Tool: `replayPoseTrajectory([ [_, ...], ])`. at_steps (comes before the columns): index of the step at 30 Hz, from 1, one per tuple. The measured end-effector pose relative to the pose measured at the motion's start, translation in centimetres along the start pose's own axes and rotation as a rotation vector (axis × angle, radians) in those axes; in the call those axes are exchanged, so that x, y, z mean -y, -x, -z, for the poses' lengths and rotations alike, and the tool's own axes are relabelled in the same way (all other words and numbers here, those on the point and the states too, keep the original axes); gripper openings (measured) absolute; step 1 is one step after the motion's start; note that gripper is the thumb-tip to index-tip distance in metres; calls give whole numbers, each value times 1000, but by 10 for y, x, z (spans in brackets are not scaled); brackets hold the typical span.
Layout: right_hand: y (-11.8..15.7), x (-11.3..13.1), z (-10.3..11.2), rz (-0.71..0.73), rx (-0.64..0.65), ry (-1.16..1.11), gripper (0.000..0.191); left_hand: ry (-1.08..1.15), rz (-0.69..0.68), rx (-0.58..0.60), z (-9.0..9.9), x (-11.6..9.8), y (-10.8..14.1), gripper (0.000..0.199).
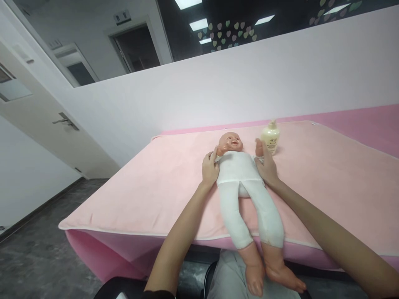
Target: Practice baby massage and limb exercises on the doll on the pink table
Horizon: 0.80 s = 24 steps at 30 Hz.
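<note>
A baby doll [238,168] with a white cloth body lies on its back on a pink towel [174,178]. Its head points away from me, and its feet hang over the near table edge. My left hand [210,167] grips the doll's arm on the left, close to its raised hand by the cheek. On the other side, my right hand [267,167] is closed round the doll's other arm, whose small hand sticks up beside my fingers. Just behind my right hand stands a pale yellow pump bottle [271,135], upright; my fingers cover part of its lower left side.
Under the towel, a darker pink cloth [358,120] covers the table and hangs over its front left corner. A white wall [233,87] with a window above runs along the table's back. A door [56,116] is at the left. My legs are below the near edge.
</note>
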State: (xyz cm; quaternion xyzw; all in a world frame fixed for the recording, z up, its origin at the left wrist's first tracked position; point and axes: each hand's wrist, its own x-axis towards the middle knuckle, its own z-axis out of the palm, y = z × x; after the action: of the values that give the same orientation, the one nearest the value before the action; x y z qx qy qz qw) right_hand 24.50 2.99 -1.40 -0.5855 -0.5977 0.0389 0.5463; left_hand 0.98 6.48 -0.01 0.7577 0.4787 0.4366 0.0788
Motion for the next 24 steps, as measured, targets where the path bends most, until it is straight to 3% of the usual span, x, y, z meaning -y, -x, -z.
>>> replayPoseTrajectory([
  [5, -3, -3, -1, 232, 194, 140, 69, -143, 10, 92, -1, -4, -1, 67],
  [10, -5, -6, -3, 269, 213, 167, 72, -186, -9, 103, 0, -5, -2, 67],
  [16, -4, -3, -2, 238, 203, 138, 73, -147, -3, 85, 3, -6, -2, 65],
  [24, 1, 8, 2, -10, -20, -172, 74, 203, 53, -30, 6, -4, -2, 53],
])
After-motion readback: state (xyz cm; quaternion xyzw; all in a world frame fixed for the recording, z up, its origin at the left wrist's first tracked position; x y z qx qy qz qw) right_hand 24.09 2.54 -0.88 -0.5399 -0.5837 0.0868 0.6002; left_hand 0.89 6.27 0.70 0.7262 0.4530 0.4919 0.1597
